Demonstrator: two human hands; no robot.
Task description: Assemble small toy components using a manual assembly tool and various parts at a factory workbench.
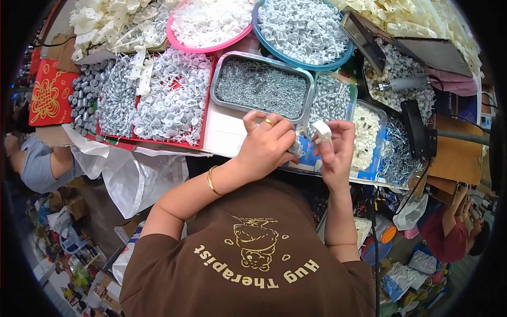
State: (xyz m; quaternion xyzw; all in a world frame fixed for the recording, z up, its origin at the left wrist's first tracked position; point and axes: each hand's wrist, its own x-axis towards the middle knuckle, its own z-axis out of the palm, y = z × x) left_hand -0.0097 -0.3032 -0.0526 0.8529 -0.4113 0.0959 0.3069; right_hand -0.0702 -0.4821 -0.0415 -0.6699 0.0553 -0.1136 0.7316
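My left hand (pixel 266 143), with a ring and a gold bangle on it, is closed at the table's front edge. Its thumb and fingertips pinch a small grey-white part (pixel 297 149), mostly hidden by the fingers. To its right, my right hand (pixel 338 153) is raised with a small white plastic piece (pixel 321 128) between thumb and fingers. The two hands are close together but apart. Just beyond them lies a metal tray (pixel 214 95) full of small screws. A clear tub (pixel 353 87) of small metal-and-white parts stands behind my right hand.
On the left, a red box (pixel 207 100) holds white-headed pins and metal pieces. Farther back are a pink basin (pixel 171 37) and a blue basin (pixel 317 67) of small parts. At right lie a tub of cream-coloured bits (pixel 366 134), loose screws (pixel 402 156) and an electric screwdriver (pixel 406 83).
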